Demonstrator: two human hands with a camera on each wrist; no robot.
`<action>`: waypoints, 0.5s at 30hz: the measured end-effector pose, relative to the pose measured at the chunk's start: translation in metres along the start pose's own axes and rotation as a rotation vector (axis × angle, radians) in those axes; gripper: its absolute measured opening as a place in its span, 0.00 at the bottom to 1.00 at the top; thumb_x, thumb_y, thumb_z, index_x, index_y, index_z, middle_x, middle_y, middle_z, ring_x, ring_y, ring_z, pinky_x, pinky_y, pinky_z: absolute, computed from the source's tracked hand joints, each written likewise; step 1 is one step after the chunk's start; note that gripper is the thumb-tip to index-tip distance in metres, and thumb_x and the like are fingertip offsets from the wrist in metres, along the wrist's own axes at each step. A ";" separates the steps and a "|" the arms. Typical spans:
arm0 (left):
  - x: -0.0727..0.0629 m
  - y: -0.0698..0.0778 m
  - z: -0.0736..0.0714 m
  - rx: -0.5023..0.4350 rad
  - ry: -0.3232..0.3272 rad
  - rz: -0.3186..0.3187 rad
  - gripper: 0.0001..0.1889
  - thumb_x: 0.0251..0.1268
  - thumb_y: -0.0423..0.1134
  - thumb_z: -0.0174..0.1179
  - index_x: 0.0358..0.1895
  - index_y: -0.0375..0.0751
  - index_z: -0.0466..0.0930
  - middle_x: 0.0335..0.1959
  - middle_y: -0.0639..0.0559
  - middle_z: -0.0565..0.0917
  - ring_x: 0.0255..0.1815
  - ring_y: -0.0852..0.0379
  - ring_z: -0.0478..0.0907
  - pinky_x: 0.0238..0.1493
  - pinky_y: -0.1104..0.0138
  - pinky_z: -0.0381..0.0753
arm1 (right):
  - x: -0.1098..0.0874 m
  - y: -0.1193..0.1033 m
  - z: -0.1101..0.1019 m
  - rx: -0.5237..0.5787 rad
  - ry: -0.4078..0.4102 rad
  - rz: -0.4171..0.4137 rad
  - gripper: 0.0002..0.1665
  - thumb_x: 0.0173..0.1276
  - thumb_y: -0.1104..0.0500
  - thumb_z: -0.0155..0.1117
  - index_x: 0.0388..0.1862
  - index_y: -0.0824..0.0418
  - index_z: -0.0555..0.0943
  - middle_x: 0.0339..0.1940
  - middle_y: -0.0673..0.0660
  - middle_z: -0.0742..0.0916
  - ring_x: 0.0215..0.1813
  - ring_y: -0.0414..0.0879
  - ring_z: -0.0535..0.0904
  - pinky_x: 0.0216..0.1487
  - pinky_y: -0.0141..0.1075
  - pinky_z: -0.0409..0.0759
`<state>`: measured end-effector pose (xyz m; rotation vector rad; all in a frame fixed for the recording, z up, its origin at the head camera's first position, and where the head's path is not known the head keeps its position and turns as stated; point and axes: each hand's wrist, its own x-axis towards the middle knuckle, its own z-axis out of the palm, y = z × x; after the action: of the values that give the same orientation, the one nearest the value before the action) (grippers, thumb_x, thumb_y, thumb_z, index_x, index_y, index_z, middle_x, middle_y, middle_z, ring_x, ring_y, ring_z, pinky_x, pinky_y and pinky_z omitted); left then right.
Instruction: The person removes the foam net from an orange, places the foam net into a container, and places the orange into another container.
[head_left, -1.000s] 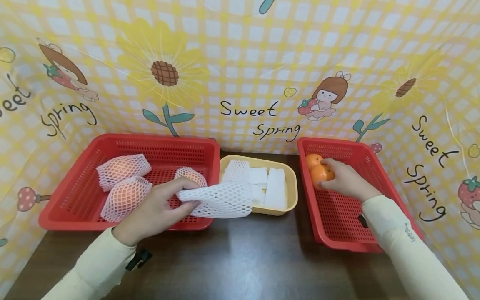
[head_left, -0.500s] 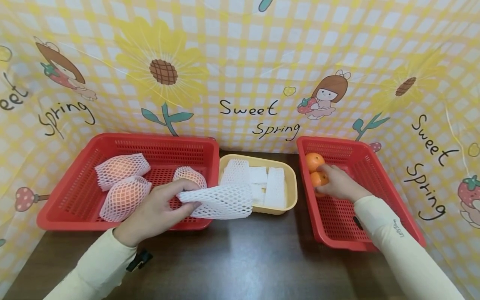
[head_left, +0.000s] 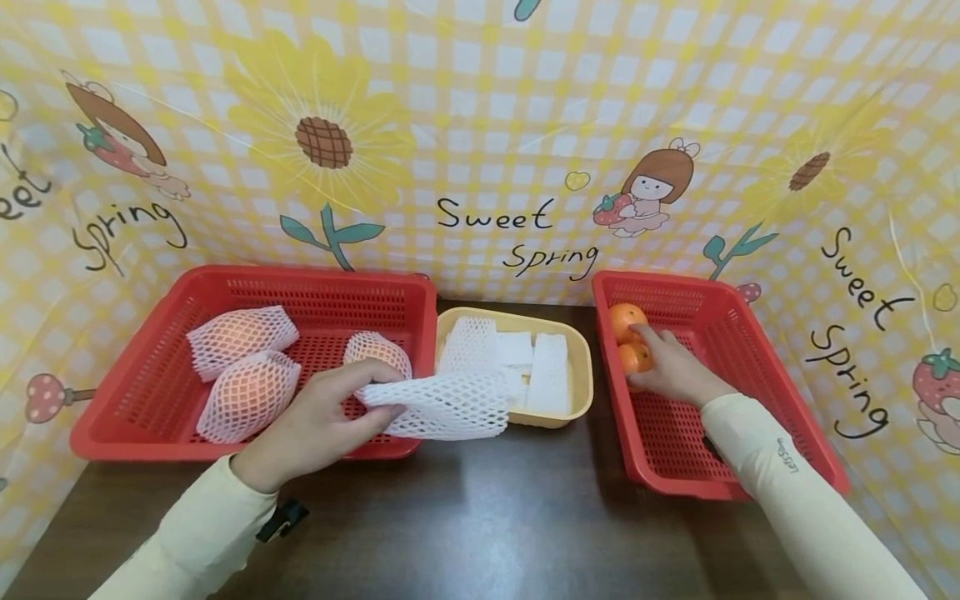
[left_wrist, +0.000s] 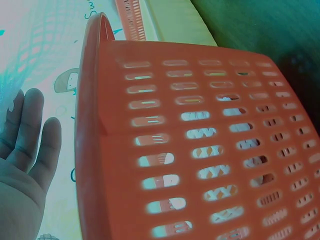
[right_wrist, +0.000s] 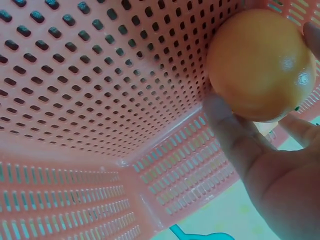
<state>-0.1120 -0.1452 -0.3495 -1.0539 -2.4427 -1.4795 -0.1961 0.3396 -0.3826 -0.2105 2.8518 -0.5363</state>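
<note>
My left hand [head_left: 311, 421] pinches one end of a white foam net sleeve [head_left: 453, 406] between thumb and fingers, over the right front corner of the left red basket [head_left: 247, 451]. The sleeve's other end points right and looks flattened. Inside the right red basket [head_left: 633, 454], my right hand [head_left: 675, 371] has its fingers and thumb around the nearer orange [head_left: 633, 358]. In the right wrist view that orange [right_wrist: 260, 65] lies between thumb and fingers, close to the basket floor. A second orange [head_left: 624, 322] sits just behind it, against the left wall.
Several net-wrapped fruits, including one wrapped fruit [head_left: 251, 396], lie in the left basket. Between the baskets stands a cream tray [head_left: 581, 375] holding several white foam nets [head_left: 547, 375]. Behind everything rises a yellow checked cloth [head_left: 480, 108]. The table [head_left: 480, 517] is dark brown.
My right hand has shifted slightly left, and the nearer orange has moved a little toward the basket's left wall. My left hand stays nearly still with the foam net sleeve.
</note>
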 end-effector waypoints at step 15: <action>-0.001 0.004 -0.001 -0.003 -0.013 -0.009 0.19 0.60 0.29 0.72 0.51 0.49 0.80 0.50 0.55 0.83 0.45 0.56 0.80 0.44 0.63 0.84 | -0.028 -0.056 -0.030 -0.061 0.115 -0.084 0.38 0.70 0.52 0.65 0.75 0.63 0.66 0.63 0.68 0.73 0.55 0.62 0.75 0.56 0.61 0.75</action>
<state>-0.1094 -0.1456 -0.3465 -1.0572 -2.4581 -1.4847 -0.1714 0.3034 -0.3292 -0.3220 2.9851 -0.4931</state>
